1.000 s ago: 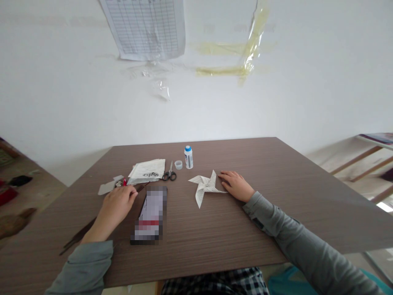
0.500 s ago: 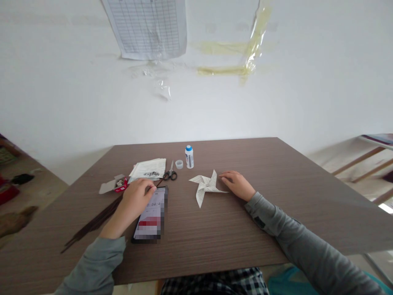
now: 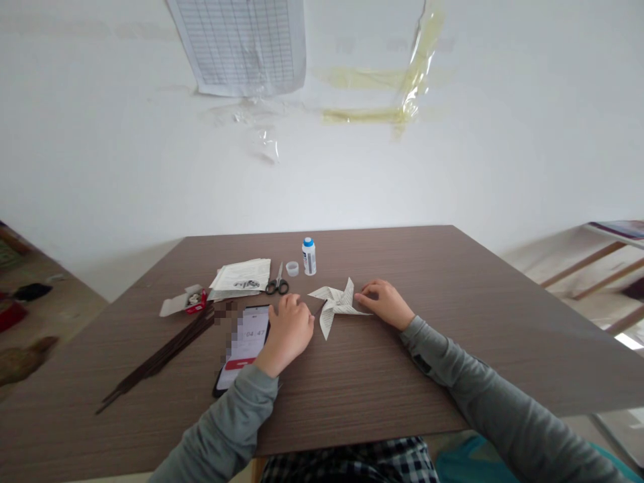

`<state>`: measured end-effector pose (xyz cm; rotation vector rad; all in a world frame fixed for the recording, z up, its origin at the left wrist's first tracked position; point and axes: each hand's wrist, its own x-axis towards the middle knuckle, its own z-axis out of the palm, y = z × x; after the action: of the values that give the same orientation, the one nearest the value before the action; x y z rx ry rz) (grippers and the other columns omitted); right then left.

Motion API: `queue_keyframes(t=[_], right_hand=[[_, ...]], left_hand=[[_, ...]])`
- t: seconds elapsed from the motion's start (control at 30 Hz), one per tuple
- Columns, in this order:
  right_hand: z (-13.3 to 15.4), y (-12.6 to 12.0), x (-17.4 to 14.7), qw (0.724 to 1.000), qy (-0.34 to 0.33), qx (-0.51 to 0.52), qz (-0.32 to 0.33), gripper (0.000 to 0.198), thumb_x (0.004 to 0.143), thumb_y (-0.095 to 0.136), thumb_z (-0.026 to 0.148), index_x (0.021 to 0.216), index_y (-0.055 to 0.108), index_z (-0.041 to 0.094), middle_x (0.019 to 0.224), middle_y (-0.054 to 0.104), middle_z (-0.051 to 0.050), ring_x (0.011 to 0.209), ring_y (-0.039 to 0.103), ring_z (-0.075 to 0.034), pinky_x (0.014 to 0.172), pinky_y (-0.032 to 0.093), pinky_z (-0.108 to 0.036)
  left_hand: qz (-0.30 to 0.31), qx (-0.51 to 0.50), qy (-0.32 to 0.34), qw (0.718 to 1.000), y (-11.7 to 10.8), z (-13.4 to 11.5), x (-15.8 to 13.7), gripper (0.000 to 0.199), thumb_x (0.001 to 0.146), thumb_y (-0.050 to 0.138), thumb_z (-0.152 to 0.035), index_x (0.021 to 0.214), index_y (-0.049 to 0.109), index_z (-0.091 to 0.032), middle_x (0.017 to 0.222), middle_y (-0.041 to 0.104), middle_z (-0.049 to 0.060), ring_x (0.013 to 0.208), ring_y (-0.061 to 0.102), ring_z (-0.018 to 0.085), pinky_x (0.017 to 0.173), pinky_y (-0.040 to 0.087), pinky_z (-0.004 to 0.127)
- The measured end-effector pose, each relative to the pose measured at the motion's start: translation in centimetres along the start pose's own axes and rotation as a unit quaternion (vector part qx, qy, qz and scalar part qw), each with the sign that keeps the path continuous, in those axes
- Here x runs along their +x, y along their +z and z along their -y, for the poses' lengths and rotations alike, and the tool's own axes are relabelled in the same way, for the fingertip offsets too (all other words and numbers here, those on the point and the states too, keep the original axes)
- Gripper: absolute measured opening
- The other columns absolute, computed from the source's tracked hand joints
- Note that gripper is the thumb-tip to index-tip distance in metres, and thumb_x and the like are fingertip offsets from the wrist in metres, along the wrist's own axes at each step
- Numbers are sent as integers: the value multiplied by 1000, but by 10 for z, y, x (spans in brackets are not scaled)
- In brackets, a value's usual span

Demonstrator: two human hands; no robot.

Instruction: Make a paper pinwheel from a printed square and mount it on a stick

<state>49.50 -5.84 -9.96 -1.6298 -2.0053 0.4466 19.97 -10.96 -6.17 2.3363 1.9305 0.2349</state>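
Note:
A folded paper pinwheel (image 3: 338, 306) with printed text lies flat in the middle of the table. Just left of it, my left hand (image 3: 292, 325) is closed, back up, on a thin brown stick (image 3: 320, 307) whose dark tip points at the pinwheel; the rest is hidden by the fingers. On the other side, my right hand (image 3: 386, 302) rests at the pinwheel's right blades, its fingers loosely bent and apart, with nothing visible in them. Partly behind my left wrist lies a phone (image 3: 251, 335) with a timer on its screen. A bundle of thin brown sticks (image 3: 161, 355) stretches diagonally to its left.
Scissors (image 3: 278, 282), a small translucent cap (image 3: 292, 269) and a white bottle with a blue top (image 3: 309, 257) stand or lie behind my left hand. Printed paper sheets (image 3: 241, 276) and an opened small red box (image 3: 195, 302) lie farther left. A white wall rises behind the table.
My left hand has moved right, from beside the stick bundle across the phone to the pinwheel, bringing a thin stick along. My right hand's fingers have bent more and shifted slightly left.

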Motion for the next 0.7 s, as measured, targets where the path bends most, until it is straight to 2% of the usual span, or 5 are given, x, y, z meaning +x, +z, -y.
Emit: queue_keyframes(t=[0.13, 0.27, 0.5, 0.7], right_hand=[[2, 5, 2, 1000, 7, -24, 13, 28, 121, 84, 44, 104, 99, 28, 139, 96, -14, 140, 87, -38, 127, 64, -50], [10, 10, 3, 999, 18, -38, 24, 28, 122, 85, 49, 111, 100, 28, 143, 94, -16, 145, 84, -39, 127, 64, -51], [42, 11, 7, 992, 86, -78, 38, 37, 123, 88, 63, 119, 100, 28, 157, 87, -20, 159, 74, -47, 131, 61, -59], [67, 8, 16, 982, 130, -119, 71, 47, 118, 92, 72, 122, 97, 26, 159, 83, -24, 165, 66, -53, 134, 56, -69]], left_hand=[[-14, 17, -15, 1000, 4, -5, -5, 29, 117, 67, -12, 121, 95, -19, 183, 74, 31, 176, 66, 52, 142, 57, 87], [12, 32, -39, 999, 2, -4, -6, 31, 119, 64, -13, 127, 93, -18, 190, 69, 31, 180, 62, 49, 145, 54, 85], [13, 25, -39, 999, -1, 2, -6, 24, 118, 70, -15, 125, 93, -19, 192, 66, 30, 182, 59, 50, 144, 56, 80], [-6, 25, -34, 999, 3, 7, -4, 28, 118, 67, -15, 122, 94, -20, 192, 68, 28, 182, 58, 51, 142, 57, 82]])
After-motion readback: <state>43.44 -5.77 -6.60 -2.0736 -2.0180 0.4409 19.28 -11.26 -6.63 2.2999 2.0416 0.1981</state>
